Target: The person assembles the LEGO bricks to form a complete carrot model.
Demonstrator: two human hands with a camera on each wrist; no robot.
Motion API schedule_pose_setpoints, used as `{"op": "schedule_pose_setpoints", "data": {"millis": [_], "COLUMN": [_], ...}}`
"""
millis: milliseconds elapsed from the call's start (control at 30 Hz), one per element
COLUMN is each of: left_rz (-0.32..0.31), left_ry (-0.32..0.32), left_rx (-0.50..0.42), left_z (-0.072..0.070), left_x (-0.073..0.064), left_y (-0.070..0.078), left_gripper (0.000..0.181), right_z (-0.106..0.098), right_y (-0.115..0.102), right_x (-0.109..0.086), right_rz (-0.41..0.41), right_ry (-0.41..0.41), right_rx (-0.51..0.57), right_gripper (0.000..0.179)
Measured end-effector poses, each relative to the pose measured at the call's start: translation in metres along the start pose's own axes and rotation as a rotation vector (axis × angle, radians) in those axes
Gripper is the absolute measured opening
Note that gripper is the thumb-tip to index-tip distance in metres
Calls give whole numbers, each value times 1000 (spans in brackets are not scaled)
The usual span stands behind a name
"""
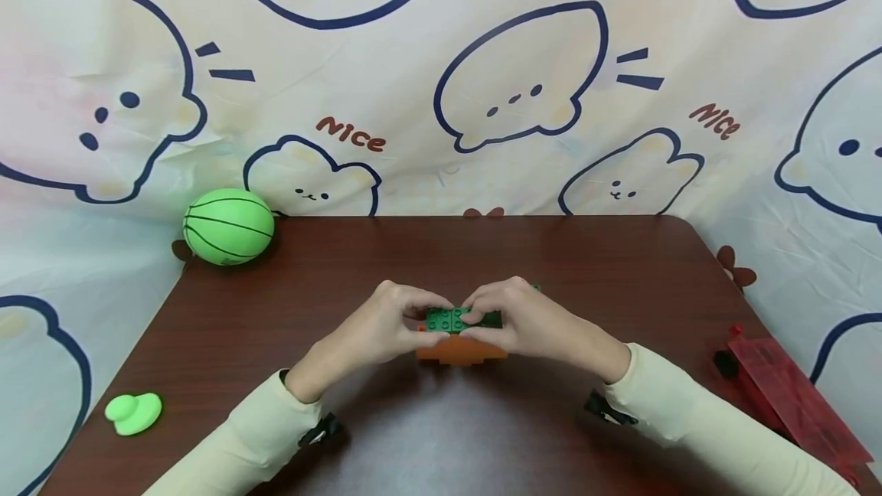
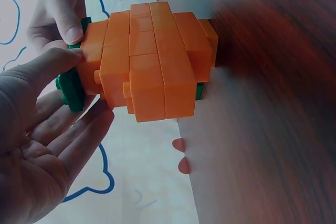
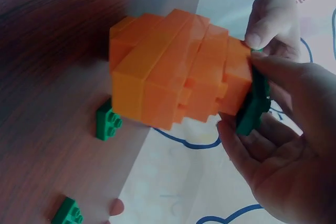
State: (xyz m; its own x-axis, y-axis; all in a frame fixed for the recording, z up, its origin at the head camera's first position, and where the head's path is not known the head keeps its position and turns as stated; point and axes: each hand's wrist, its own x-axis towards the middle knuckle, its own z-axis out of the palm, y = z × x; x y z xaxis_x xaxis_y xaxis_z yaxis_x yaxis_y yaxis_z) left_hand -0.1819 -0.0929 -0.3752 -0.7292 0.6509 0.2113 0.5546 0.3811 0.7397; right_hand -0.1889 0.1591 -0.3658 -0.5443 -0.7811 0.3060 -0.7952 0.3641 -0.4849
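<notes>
A rounded, stepped build of orange toy bricks (image 1: 460,350) stands on the table between the two hands, shaped like a pumpkin. Green studded bricks (image 1: 442,319) lie across its top. From the left, my left hand (image 1: 391,321) holds the top layer, thumb on the near side and fingers at the far side. Opposite it, my right hand (image 1: 522,320) grips the other end of that layer in the same way. In the right wrist view the thumb lies along a green brick (image 3: 254,100). The hands hide part of the green layer.
Two loose green bricks, one nearer (image 3: 106,120) and one farther (image 3: 67,212), sit on the table beside the build. A green ball (image 1: 229,226) stands at the back left, a light green rubber duck (image 1: 134,413) at the front left. A red translucent object (image 1: 792,396) occupies the right edge.
</notes>
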Motion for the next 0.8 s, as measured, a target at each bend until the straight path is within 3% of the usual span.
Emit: {"op": "schedule_pose_setpoints", "data": {"millis": [200, 467, 633, 800], "left_rz": [8, 0, -11, 8], "left_ry": [0, 5, 3, 9], "left_rx": [9, 14, -3, 47], "left_z": [0, -1, 2, 3], "left_x": [3, 2, -1, 1], "left_y": [1, 0, -1, 0], "left_gripper": [25, 26, 26, 26], "right_z": [1, 9, 12, 7], "right_y": [2, 6, 4, 7], "right_x": [-4, -12, -13, -14], "right_rz": [0, 7, 27, 30], "right_ry": [-3, 8, 6, -32], "right_rx": [-45, -158, -141, -98], "right_gripper": [10, 27, 26, 24]}}
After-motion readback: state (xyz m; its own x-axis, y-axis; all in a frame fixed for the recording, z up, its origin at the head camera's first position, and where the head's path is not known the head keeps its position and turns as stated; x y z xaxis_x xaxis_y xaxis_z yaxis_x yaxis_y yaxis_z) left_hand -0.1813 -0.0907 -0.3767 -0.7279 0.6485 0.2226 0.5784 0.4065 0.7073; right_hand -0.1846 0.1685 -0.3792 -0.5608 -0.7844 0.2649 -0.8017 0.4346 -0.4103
